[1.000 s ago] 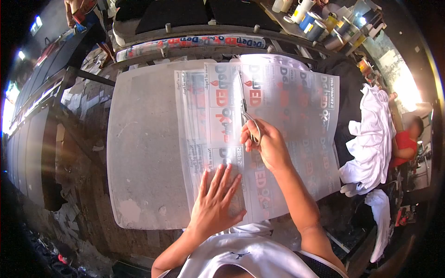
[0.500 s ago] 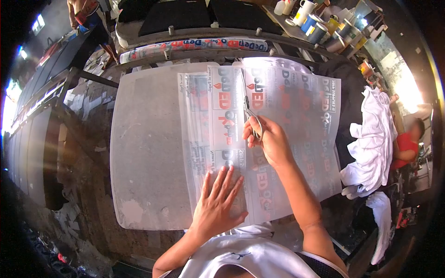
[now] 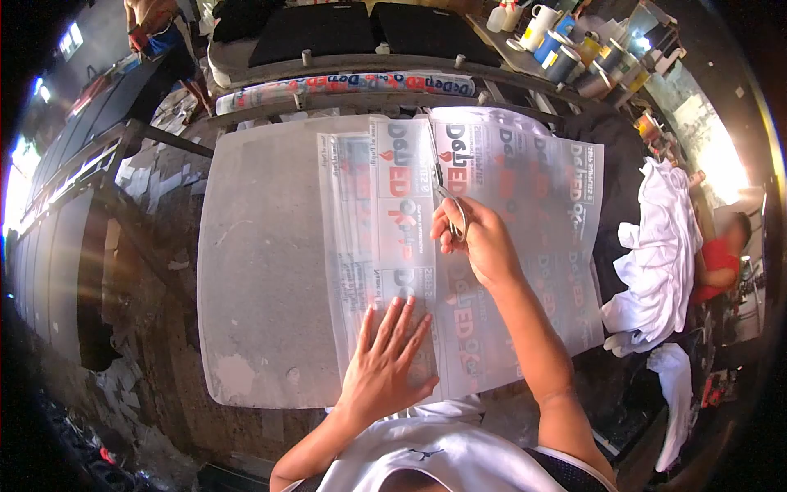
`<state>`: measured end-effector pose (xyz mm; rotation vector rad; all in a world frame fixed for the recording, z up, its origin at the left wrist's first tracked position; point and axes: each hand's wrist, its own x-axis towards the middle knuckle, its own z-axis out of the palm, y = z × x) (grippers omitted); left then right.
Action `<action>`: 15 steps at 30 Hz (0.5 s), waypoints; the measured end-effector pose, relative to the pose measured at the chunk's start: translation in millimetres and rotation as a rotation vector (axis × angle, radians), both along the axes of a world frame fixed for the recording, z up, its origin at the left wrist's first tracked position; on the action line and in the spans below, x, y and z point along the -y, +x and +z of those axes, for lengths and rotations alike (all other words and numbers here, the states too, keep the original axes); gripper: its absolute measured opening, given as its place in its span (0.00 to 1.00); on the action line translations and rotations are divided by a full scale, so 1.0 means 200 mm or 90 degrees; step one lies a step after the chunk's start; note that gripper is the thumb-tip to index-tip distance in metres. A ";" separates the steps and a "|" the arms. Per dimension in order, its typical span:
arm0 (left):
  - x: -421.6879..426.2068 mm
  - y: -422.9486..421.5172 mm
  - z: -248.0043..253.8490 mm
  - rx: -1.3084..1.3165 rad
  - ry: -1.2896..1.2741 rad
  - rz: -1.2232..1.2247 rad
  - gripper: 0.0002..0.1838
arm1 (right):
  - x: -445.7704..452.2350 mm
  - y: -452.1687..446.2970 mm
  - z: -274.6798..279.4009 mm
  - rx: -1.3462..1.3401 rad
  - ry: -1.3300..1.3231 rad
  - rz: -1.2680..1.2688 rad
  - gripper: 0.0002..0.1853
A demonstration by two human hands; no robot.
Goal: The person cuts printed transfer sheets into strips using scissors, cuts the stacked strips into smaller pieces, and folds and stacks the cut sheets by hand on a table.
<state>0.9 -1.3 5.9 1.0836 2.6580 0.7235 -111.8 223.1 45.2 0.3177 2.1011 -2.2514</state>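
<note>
Several translucent printed sheets [image 3: 525,271] with red and blue lettering lie layered across the right part of a grey board [image 3: 262,262]. My right hand [image 3: 474,238] is closed around the handles of metal scissors [image 3: 447,193]. Their blades point away from me along a line between two printed columns near the far edge. Whether the blades are fully closed is hard to see. Flat on the near part of the sheet, my left hand [image 3: 389,353] rests with fingers spread, holding nothing.
Beyond the board, a printed roll [image 3: 344,84] lies along a metal rail. White cloth [image 3: 652,254] is heaped at the right, near a person in red [image 3: 723,261]. Cups and containers [image 3: 562,63] crowd a far-right shelf. Another person [image 3: 160,37] stands at the far left.
The view has shifted slightly. My right hand and the scissors stay at nearly the same spot on the sheet, and my left hand remains flat. The far-left person's arms have moved.
</note>
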 end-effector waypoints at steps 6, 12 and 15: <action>0.00 0.01 -0.01 -0.011 -0.004 -0.001 0.54 | -0.02 -0.07 0.01 -0.014 0.023 0.009 0.18; 0.00 0.01 -0.01 -0.022 -0.014 -0.003 0.53 | -0.06 -0.03 0.37 -0.157 -0.001 -0.027 0.19; -0.01 0.03 0.00 -0.033 -0.006 0.008 0.53 | -0.06 0.15 0.48 -0.231 -0.001 -0.047 0.19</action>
